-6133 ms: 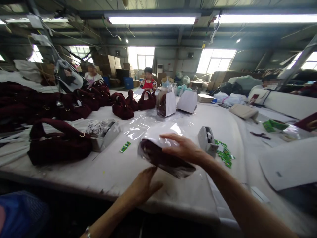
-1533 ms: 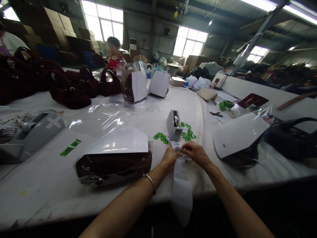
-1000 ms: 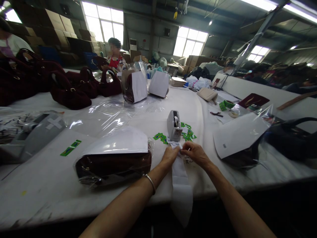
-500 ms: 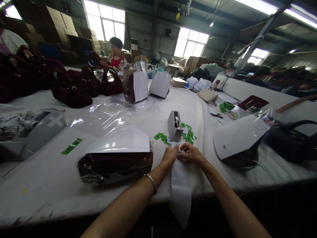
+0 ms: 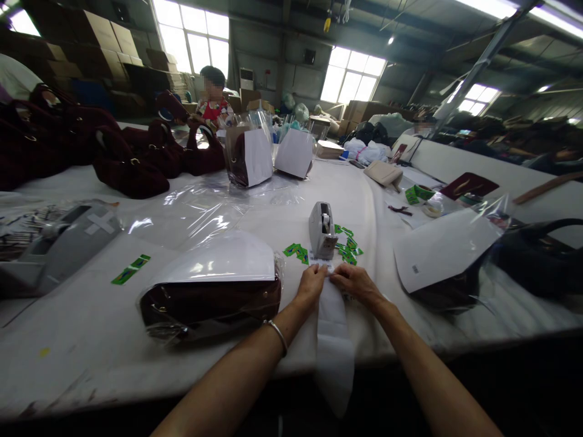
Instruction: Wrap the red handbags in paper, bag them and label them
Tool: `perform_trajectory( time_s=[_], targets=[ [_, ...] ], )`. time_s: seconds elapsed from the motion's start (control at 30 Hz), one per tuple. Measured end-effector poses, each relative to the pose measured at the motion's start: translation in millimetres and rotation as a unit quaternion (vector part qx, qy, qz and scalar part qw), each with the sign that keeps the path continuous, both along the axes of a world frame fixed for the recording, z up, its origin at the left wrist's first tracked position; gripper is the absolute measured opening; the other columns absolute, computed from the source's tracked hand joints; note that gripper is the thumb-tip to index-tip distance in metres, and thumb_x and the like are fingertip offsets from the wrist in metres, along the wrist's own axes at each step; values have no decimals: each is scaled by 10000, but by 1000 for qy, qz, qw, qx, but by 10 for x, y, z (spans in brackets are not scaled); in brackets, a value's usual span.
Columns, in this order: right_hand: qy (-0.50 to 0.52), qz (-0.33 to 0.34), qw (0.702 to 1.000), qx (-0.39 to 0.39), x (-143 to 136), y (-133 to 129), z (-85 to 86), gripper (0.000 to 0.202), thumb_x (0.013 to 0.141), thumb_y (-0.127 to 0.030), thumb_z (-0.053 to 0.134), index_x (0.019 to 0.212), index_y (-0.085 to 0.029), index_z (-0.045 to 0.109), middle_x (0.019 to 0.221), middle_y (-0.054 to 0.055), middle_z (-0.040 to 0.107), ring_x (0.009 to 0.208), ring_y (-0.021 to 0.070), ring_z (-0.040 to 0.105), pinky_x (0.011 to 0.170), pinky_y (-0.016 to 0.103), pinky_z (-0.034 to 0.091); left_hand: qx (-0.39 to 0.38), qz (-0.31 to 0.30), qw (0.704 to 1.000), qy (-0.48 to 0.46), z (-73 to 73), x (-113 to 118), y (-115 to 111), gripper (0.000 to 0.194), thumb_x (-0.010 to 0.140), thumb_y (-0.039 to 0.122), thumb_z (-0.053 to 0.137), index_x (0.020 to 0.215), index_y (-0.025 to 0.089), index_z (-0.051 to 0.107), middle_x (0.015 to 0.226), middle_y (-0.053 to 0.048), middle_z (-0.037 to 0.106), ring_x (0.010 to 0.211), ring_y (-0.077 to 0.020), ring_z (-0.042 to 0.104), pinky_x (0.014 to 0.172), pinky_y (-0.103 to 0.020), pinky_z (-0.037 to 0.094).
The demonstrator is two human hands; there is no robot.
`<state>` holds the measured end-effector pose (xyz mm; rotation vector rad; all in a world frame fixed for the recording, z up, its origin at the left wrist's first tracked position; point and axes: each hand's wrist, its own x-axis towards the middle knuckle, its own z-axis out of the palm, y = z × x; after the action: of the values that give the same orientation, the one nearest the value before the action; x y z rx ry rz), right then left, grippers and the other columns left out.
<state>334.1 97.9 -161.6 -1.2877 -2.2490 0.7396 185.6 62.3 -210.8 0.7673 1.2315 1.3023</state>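
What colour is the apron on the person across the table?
The apron is red, seen in the head view.

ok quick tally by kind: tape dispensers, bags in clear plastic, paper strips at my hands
Tape dispensers: 2 (small one, large one)
Wrapped bags: 4 (near left, near right, back left, back right)
White strip at your hands, left and right: 1
Total: 7
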Motion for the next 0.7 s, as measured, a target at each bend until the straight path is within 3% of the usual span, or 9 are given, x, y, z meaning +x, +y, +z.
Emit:
perform_trajectory(
  time_s=[0.3,0.43,0.57,0.63,0.7],
  targets=[
    [62,-23,995,-68,110,-51,-99,192,788,-408,667,811,-218,660,743,-8,676,717,183,619,686,298,493,-5,-7,1000,-5,2,-27,-34,294,829,439,677,768,158,617,715,-30,632,754,-182,575,716,-255,472],
    [37,-18,998,51,106,-180,-58,171,828,-404,645,778,-246,689,977,50,726,938,256,652,872,405,509,-5,-11,1000,-15,20,-30,-59,240,833,392,670,805,156,638,743,-44,659,797,-201,605,753,-270,484],
    [26,-24,979,200,-3,-400,244,181,853,-415,661,744,-279,709,1164,86,702,1155,335,582,1043,540,405,-2,-8,1000,-26,44,-50,-111,166,812,326,678,806,162,655,741,-53,673,856,-232,621,793,-296,498],
    [62,-25,978,198,-144,-506,477,194,850,-454,677,770,-284,724,1173,93,697,1152,335,587,1044,536,411,10,-8,999,-36,62,-55,-140,128,784,290,697,804,169,661,769,-66,681,902,-252,624,827,-311,499],
    [108,-7,984,139,-371,-587,730,233,823,-503,706,771,-278,735,1180,93,693,1138,326,604,1039,504,432,32,-13,998,-53,82,-48,-171,129,744,247,721,839,176,670,827,-80,692,970,-273,621,871,-325,495]
  ],
)
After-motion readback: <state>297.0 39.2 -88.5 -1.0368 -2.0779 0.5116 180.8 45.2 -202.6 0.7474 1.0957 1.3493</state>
